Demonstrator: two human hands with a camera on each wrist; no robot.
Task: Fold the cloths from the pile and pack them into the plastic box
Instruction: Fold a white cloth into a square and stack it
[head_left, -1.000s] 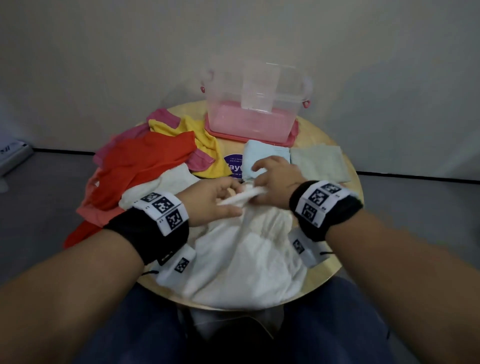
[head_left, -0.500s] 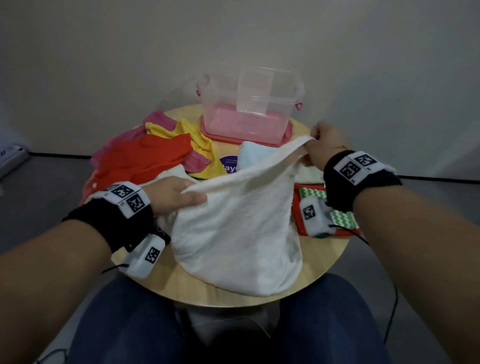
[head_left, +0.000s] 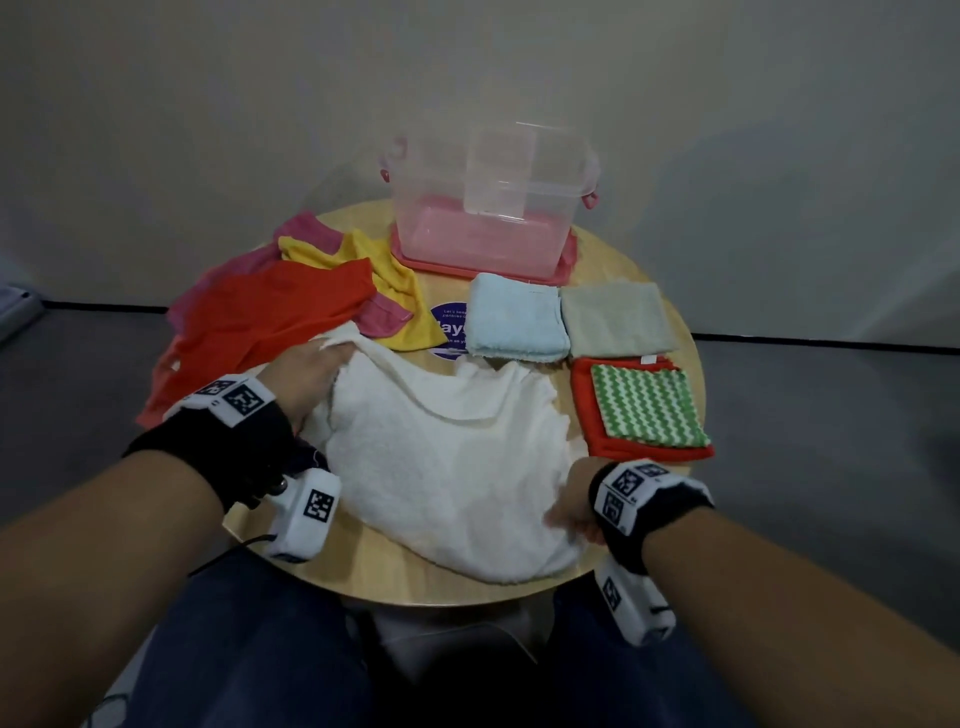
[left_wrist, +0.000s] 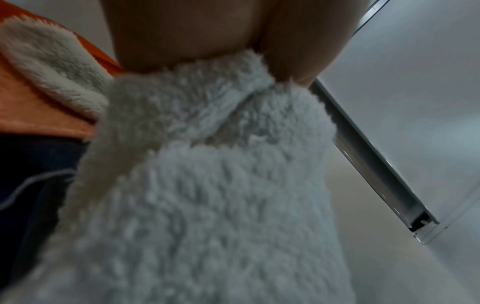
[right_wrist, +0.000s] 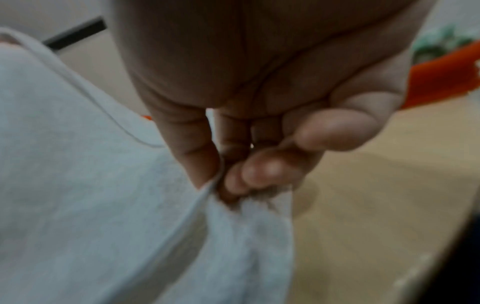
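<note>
light: pretty dim, flat and grey
head view: bends at my arms
wrist views: soft, my white cloth (left_wrist: 207, 195) blurry up close

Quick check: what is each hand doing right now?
Left hand: grips the far-left corner of the white cloth.
Right hand: pinches the cloth's near-right edge.

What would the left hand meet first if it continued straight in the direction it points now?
Probably the yellow cloth, lying just beyond the left hand, which grips the white towel; depth is uncertain.
</note>
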